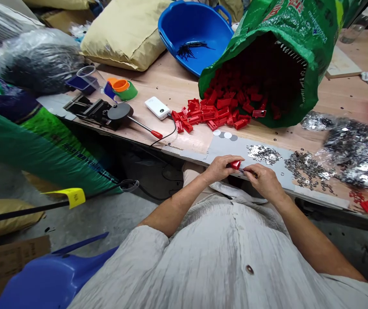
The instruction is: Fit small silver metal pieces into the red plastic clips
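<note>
Near the table's front edge my left hand (219, 168) is closed on a small red plastic housing (236, 164), which looks like those in the heap. My right hand (263, 178) is closed in a pinch beside it, on a thin dark metal piece (242, 171) that reaches toward the housing; its kind is too small to make out. Just beyond my hands, on a grey sheet (227, 148), lies a pile of shiny flat metal pieces (263, 154). A pile of darker small metal clips (309, 169) sits to its right.
Red housings (219, 109) spill from a green woven sack (312, 56). Behind stands a blue basin (174, 25) with black strips. Leftward are a white power bank (157, 107) with a cable and a black hand press (97, 112) with a red-tipped lever. Bagged metal parts (351, 146) lie right.
</note>
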`<state>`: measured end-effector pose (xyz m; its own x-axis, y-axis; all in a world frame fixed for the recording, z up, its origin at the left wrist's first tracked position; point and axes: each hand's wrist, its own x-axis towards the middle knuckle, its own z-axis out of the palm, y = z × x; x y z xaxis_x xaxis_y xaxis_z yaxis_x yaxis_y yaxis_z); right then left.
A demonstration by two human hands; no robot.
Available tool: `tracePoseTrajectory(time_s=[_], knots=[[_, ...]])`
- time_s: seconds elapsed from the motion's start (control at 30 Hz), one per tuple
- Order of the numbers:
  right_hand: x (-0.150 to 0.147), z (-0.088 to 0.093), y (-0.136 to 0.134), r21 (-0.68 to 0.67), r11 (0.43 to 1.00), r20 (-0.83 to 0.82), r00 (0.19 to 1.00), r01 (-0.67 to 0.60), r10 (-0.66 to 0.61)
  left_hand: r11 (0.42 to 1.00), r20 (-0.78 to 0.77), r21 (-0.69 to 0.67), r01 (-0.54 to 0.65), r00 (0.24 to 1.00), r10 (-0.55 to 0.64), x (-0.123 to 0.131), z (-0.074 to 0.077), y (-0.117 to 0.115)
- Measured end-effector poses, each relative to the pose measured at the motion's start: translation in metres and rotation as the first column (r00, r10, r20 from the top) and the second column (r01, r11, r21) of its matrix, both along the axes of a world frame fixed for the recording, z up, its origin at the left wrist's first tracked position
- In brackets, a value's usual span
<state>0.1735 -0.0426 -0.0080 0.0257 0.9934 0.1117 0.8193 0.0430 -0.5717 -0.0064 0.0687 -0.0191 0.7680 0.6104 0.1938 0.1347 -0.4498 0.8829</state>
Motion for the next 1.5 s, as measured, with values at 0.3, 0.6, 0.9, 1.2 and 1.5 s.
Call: tracePoseTrajectory(time_s=[0.3, 0.6, 0.9, 1.2, 1.5], knots=[[-0.001, 0.004, 0.004, -0.076, 0.997, 0.034, 0.999, 0.022, -0.019, 0.998, -0.048, 0.056, -0.005, 0.999, 0.008, 0.000, -0.002, 0.001], [-0.013, 0.011, 0.009, -0.151, 0.986, 0.070, 0.996, 0.072, -0.062, 0.997, -0.016, 0.033, -0.076, 0.997, 0.076, 0.004, -0.003, -0.008], [0.002, 0.010, -0.005, -0.057, 0.998, -0.130, 0.992, 0.000, -0.008, 0.976, 0.010, -0.154, -0.151, 0.988, 0.155, -0.002, 0.011, -0.016], [-0.008, 0.033, -0.026, -0.115, 0.986, -0.292, 0.952, -0.125, 0.087, 0.418, 0.303, -0.900, 0.126, 0.870, 0.388, 0.004, 0.030, -0.051], [-0.011, 0.029, -0.028, 0.028, 0.996, -0.189, 0.978, -0.083, 0.087, 0.116, 0.299, -0.953, 0.281, 0.799, 0.522, 0.009, 0.037, -0.067]])
